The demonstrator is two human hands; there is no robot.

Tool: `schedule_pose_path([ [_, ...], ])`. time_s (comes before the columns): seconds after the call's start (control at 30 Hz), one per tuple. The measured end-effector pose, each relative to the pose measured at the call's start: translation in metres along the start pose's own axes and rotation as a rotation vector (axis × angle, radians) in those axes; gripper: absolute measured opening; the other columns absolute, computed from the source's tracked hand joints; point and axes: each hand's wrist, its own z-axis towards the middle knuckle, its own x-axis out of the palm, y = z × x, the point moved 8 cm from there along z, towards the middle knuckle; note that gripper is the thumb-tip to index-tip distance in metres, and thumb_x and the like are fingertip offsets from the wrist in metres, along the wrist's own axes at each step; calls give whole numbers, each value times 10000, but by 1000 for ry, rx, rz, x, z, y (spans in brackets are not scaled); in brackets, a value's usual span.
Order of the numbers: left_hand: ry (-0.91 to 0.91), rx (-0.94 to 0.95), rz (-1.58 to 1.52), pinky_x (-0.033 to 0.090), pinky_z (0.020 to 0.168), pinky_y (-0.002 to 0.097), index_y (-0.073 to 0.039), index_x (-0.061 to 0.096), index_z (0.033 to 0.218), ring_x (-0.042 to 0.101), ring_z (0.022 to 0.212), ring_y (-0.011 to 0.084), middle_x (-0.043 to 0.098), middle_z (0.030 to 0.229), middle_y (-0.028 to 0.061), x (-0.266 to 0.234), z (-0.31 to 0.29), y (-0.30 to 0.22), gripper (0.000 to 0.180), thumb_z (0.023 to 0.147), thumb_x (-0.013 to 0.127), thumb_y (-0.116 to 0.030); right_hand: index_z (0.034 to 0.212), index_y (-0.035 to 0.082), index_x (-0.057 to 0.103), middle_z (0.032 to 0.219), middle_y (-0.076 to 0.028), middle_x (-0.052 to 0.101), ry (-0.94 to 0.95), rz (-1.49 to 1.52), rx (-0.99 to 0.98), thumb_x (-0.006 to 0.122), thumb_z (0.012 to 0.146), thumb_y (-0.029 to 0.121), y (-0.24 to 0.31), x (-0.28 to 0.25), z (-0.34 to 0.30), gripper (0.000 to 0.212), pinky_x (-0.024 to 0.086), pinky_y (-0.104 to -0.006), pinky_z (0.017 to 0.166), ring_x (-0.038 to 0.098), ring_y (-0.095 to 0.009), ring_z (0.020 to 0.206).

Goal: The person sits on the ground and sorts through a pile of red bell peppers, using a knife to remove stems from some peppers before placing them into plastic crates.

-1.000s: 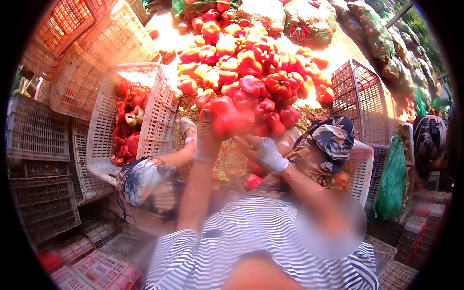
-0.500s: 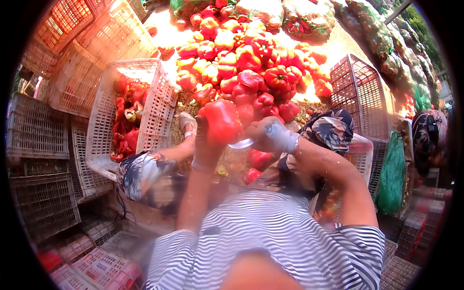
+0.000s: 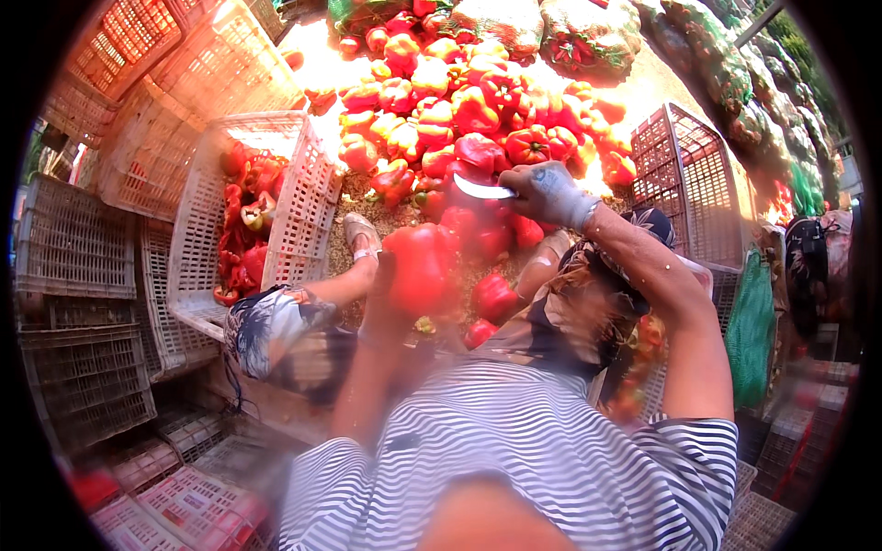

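My gloved left hand point(image 3: 378, 312) is closed around a large red bell pepper point(image 3: 423, 266), held up over the ground between my legs. My right hand point(image 3: 549, 191), in a pale, soiled glove, grips a small curved knife point(image 3: 481, 190). The knife's bright blade points left, above the near side of the pepper heap point(image 3: 476, 110) and apart from the held pepper. Its handle is mostly hidden in my fist. A few loose red peppers point(image 3: 494, 296) lie on the ground just right of the held one.
A white plastic crate point(image 3: 296, 197) with cut red peppers stands by my left leg. More crates point(image 3: 73, 239) are stacked further left. Another crate point(image 3: 675, 174) stands to the right, near a green mesh bag point(image 3: 749, 331). Filled net sacks point(image 3: 588, 37) line the far side.
My right hand has moved up and to the right with the knife, away from the held pepper. My left hand has dropped slightly, keeping hold of the pepper.
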Motion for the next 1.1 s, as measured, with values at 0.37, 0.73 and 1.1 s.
schedule_pose_path([
  [0.37, -143, 602, 1190, 460, 1013, 329, 9, 470, 1402, 553, 1195, 193, 563, 1338, 117, -13, 19, -53, 764, 864, 764, -447, 1512, 81, 353, 1185, -140, 660, 0, 1082, 223, 805, 776, 276, 82, 45, -3, 885, 525, -332, 874, 632, -196, 1041],
  [0.73, -83, 29, 275, 498, 908, 295, -34, 487, 1386, 548, 1208, 205, 565, 1326, 90, -34, 21, -12, 694, 900, 711, -475, 1468, 99, 391, 1159, -67, 641, 73, 1806, 391, 692, 858, 133, 101, 49, -26, 681, 543, -312, 894, 634, -159, 1055],
  [1.1, 34, -125, -555, 450, 1082, 436, -20, 489, 1357, 555, 1249, 308, 571, 1332, 146, -68, 47, 11, 698, 907, 665, -523, 1222, 76, 494, 817, -52, 624, -632, 1714, 352, 671, 908, 258, 66, -44, -3, 404, 343, -205, 360, 460, -52, 433],
])
